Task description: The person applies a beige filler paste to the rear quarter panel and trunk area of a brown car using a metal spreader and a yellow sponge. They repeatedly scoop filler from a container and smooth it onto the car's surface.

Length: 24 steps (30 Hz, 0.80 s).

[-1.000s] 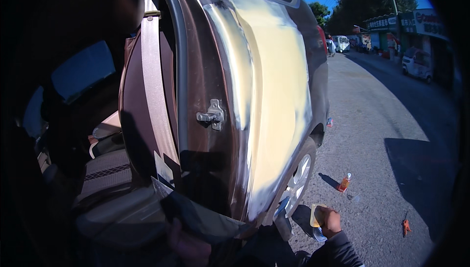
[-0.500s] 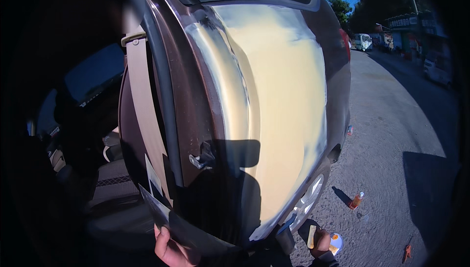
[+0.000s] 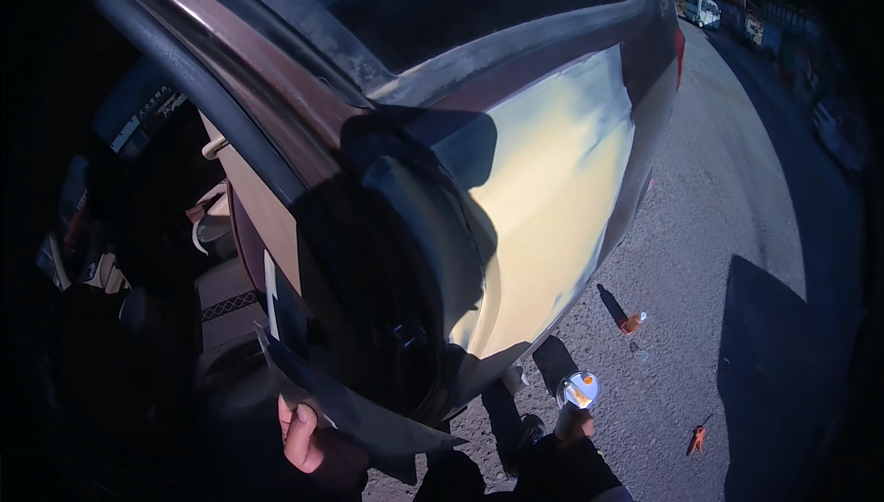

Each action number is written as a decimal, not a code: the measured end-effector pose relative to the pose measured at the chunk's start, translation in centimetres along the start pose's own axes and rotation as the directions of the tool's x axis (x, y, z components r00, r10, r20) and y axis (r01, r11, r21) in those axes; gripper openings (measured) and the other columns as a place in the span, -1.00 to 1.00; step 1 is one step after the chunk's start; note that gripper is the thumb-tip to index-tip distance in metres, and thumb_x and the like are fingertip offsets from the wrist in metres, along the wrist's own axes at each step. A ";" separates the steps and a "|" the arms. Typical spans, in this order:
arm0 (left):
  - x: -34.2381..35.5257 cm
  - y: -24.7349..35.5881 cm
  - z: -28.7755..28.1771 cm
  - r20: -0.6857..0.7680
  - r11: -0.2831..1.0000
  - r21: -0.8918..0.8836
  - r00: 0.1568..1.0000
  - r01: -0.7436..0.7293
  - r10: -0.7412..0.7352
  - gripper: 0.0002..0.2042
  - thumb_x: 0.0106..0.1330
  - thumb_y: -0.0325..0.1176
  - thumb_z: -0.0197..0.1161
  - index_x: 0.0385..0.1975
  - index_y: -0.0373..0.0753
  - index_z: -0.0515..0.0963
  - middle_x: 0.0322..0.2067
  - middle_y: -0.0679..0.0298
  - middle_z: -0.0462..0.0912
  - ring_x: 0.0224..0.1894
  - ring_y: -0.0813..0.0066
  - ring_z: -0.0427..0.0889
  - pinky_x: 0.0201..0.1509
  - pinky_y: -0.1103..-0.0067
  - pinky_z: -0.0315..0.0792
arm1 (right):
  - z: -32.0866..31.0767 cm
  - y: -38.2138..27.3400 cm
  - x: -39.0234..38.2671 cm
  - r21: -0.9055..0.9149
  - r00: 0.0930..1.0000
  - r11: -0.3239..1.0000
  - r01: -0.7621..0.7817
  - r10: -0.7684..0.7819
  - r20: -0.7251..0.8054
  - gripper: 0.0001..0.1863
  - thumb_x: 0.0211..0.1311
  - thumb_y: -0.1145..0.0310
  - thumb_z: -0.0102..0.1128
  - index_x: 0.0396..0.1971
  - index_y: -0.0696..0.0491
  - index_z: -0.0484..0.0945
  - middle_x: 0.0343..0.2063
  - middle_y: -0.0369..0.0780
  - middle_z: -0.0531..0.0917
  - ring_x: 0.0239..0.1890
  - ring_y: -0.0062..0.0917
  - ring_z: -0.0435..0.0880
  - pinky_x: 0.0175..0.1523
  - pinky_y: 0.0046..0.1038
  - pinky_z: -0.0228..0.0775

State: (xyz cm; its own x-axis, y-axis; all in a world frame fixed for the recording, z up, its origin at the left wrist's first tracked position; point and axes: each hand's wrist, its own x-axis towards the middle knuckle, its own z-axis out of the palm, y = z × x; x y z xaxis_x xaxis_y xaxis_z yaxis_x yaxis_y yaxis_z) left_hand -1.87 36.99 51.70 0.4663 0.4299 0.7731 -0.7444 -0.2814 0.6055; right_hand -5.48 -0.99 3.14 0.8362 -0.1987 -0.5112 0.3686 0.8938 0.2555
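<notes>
Fingers and thumb of my left hand [image 3: 313, 442] pinch the edge of a thin, dark, flat sheet [image 3: 359, 410] with pointed ends, low beside the open door frame. My right hand [image 3: 575, 422] is closed at the lower right, its fingers partly hidden. A small beige flat piece [image 3: 578, 398] shows at its fingertips, over a round white lid [image 3: 595, 384] with an orange spot. Ahead, the dark maroon car's rear side panel [image 3: 543, 216] bears a broad pale-yellow, smooth patch with whitish edges.
A small bottle of reddish liquid [image 3: 633, 323] and an orange clamp-like tool [image 3: 697, 440] lie on the grey pavement [image 3: 663, 272]. The car's interior with a seat [image 3: 228, 304] opens at left. A small white vehicle [image 3: 703, 11] stands far off.
My view has tilted and shifted, bringing the side window lower. My shadow has moved up the panel. My right hand has come below the lid; my left hand keeps the dark sheet.
</notes>
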 end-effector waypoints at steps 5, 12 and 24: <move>4.6 8.3 -1.3 0.141 0.479 -0.581 0.660 0.659 -0.738 -0.68 0.50 -0.38 0.06 0.19 -0.30 0.45 -0.03 0.05 0.69 -0.01 0.20 0.72 0.08 0.30 0.66 | 12.0 1.6 -7.1 -0.911 0.962 0.387 -0.145 -0.159 -0.220 -0.57 0.32 0.27 0.17 0.12 0.15 0.60 -0.08 -0.17 0.72 -0.02 -0.29 0.71 0.12 -0.30 0.56; 7.1 13.4 -1.9 0.175 0.372 -0.639 0.599 0.673 -0.781 -0.67 0.57 -0.38 0.02 0.25 -0.26 0.46 0.18 0.10 0.62 0.24 0.24 0.60 0.34 0.28 0.49 | 25.0 8.6 -13.4 -0.914 0.970 0.366 -0.174 -0.098 -0.224 -0.65 0.31 0.38 0.23 0.04 0.21 0.61 -0.09 -0.14 0.72 -0.04 -0.30 0.71 0.13 -0.24 0.58; 9.3 16.7 -3.1 0.223 0.325 -0.577 0.527 0.750 -0.820 -0.66 0.55 -0.37 0.03 0.24 -0.29 0.48 0.19 0.16 0.63 0.26 0.28 0.58 0.42 0.31 0.38 | 33.2 15.4 -22.8 -0.903 0.965 0.342 -0.260 0.118 -0.233 -0.64 0.40 0.38 0.13 0.11 0.23 0.53 -0.09 -0.09 0.69 -0.08 -0.24 0.74 0.05 -0.14 0.63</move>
State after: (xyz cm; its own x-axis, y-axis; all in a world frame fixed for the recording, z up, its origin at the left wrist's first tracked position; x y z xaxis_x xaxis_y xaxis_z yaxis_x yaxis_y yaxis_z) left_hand -11.47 38.92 68.45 0.9628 0.2663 -0.0468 -0.1681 0.7254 0.6675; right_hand -5.41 4.00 46.02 0.7560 0.0069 -0.6546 -0.4578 0.7203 -0.5211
